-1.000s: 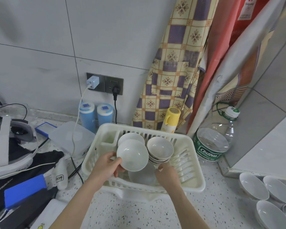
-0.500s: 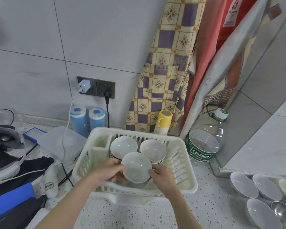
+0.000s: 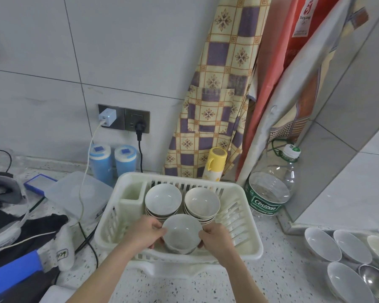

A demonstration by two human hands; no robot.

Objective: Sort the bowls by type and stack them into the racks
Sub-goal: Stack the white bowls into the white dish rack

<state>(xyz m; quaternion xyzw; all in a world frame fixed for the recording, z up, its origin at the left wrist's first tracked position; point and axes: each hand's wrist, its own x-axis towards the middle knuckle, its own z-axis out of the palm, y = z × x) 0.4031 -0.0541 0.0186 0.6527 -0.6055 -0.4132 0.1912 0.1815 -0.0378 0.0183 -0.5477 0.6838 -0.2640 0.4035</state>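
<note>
1. A white bowl [image 3: 182,234] is held upright in the front part of the white dish rack [image 3: 247,235], just in front of two stacks of bowls.
2. The left stack [image 3: 163,201] and the right stack [image 3: 201,203] are placed side by side in the rack, close to each other, and the held bowl is seen near both. Whether it touches them cannot be told.
3. The bowl is judged to be ceramic: stiff, rather heavy for its size, smooth and probably slippery, and easily chipped if it is knocked against the stacks.
4. A grip at the rim and the outer wall, on two opposite sides, is judged to be the safest, because the glazed inside gives little hold.
5. The left hand [image 3: 144,232] is placed on the left side of the bowl, with the fingers curled around its wall and the thumb near the rim.
6. The right hand [image 3: 214,238] is placed on the right side, with the fingers bent and clamped on the wall and rim in the same way.
7. Both forearms are stretched forward from the bottom edge of the view and come together towards the bowl.
8. Whether the bowl rests on the rack floor or is carried above it cannot be told.
9. More bowls [image 3: 322,243] are seen lying on the counter, far to the right, not yet sorted.
</note>
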